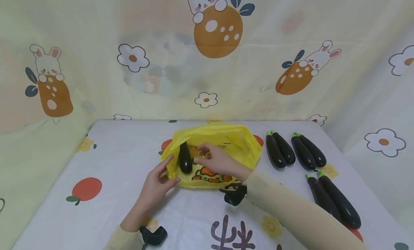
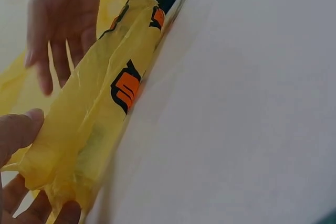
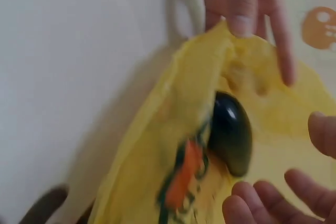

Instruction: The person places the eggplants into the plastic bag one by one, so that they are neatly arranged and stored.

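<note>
A yellow plastic bag lies on the table with its mouth spread wide and orange-and-black print on it. Inside it, toward the left end, is a dark, glossy eggplant; its rounded end also shows in the right wrist view. My left hand holds the bag's left rim, thumb on the near side and fingers farther back. Over the bag's opening hovers my right hand, its fingers loosely bent near the eggplant and holding nothing. In the left wrist view the right hand shows spread fingers.
On the table's right side lie three pairs of eggplants: one pair beside the bag, another pair farther right, and a nearer pair by my right sleeve. A patterned cloth hangs behind the table.
</note>
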Tool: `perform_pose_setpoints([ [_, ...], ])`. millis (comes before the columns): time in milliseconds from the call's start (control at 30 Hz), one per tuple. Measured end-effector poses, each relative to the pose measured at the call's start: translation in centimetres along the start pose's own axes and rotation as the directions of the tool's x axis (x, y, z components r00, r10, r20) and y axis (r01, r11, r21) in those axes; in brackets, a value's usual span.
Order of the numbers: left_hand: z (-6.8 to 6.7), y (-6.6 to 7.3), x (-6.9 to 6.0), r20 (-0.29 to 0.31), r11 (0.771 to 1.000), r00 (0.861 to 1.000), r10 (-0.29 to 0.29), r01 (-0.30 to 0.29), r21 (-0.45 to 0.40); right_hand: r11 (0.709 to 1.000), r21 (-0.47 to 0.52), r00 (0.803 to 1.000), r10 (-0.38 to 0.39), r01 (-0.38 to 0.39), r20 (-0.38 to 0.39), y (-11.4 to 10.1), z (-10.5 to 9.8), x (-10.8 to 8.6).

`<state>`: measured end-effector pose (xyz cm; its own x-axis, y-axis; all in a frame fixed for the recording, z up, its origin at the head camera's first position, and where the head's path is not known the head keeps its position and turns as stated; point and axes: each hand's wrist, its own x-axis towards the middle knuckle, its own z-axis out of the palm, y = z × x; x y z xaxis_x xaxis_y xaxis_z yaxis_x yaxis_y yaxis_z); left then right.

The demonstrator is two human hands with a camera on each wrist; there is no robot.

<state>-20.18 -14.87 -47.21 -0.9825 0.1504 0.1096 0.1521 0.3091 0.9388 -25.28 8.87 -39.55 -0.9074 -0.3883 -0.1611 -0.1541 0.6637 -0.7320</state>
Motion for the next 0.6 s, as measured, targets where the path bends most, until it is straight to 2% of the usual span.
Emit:
perform_pose_setpoints([
  [200, 0.2, 0.0, 0.0, 0.01, 1.0, 1.0, -0.007, 0.007, 0.007, 0.991, 0.067, 0.993, -0.116, 0.115, 0.004, 2.8, -4.3, -4.5],
  [333, 0.5, 0.1, 0.0, 0.008, 1.0, 1.0, -0.01, 0.01, 0.009, 0.982, 0.064, 0.982, -0.173, 0.178, -0.076, 5.5, -7.4, -8.4],
  [400, 0.6, 0.1, 0.0, 0.01, 1.0, 1.0, -0.009, 0.009, 0.006, 0.981, 0.038, 0.973, -0.182, 0.189, -0.141, 7.3, -9.1, -10.6],
  [500, 0.5, 0.2, 0.0, 0.013, 1.0, 1.0, -0.017, 0.017, 0.02, 0.988, -0.027, 0.958, -0.154, 0.152, -0.24, 10.2, -11.6, -14.0],
  [600, 0.0, 0.2, -0.2, 0.002, 0.999, 1.0, -0.027, 0.027, 0.041, 0.995, -0.09, 0.941, -0.077, 0.05, -0.33, 13.4, -14.0, -17.2],
])
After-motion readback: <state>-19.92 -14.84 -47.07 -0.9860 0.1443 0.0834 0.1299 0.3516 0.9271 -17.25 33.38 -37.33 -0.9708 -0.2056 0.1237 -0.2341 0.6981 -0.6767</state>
